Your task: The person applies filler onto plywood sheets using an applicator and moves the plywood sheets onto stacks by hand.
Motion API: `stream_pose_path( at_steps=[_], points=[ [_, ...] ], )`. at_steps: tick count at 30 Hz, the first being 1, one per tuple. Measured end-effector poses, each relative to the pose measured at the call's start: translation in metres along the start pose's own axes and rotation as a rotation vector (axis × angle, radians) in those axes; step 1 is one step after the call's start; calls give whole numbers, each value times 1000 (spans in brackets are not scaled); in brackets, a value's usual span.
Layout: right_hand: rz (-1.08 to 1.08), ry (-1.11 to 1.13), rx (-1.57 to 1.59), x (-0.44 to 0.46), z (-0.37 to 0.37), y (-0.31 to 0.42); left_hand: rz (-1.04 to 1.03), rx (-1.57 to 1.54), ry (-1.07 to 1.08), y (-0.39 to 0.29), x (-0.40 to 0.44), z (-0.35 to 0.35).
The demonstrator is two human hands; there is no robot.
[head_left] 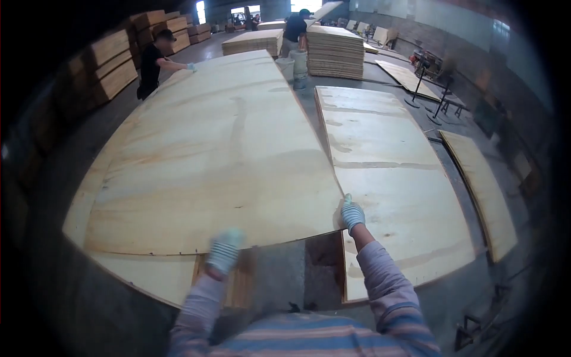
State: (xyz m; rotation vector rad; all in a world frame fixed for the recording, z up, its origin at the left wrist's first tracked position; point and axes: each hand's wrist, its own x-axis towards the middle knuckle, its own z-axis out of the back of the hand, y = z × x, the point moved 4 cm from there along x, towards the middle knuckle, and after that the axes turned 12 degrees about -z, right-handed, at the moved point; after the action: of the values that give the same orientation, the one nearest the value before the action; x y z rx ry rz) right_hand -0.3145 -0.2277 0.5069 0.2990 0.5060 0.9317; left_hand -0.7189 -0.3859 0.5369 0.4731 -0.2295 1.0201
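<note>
A large pale plywood sheet (220,154) spans the middle of the view, lying over another sheet (143,271) that shows beneath its near left edge. My right hand (352,214), in a striped knit glove, is closed on the big sheet's near right corner, thumb on top. At the near edge, my left hand (226,247) wears a similar glove; motion smears its fingers, so its grip is unclear. Across the sheet, a co-worker in dark clothes (156,65) has a gloved hand (191,66) at the far left edge.
To the right lies a stack topped by a patched plywood sheet (386,143), with a narrower panel (482,190) beyond. Buckets (299,68) and a tall plywood stack (335,53) stand at the back near another person (294,27). Metal stands (440,101) are at the right.
</note>
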Motion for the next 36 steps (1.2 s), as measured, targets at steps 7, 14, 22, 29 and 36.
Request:
stream_pose_path(
  at_steps=[7, 14, 22, 29, 36],
  points=[
    [-37, -100, -151, -29, 19, 15, 1354, 350, 248, 217, -175, 42],
    [-6, -174, -208, -32, 21, 22, 1493, 192, 295, 235, -204, 10],
    [11, -186, -38, -14, 13, 7, 1492, 205, 311, 239, -209, 1],
    [39, -225, -70, -16, 13, 7, 1473, 223, 314, 239, -211, 1],
    [12, -192, -97, -6, 7, 3, 1481, 235, 310, 235, -203, 8]
  ],
)
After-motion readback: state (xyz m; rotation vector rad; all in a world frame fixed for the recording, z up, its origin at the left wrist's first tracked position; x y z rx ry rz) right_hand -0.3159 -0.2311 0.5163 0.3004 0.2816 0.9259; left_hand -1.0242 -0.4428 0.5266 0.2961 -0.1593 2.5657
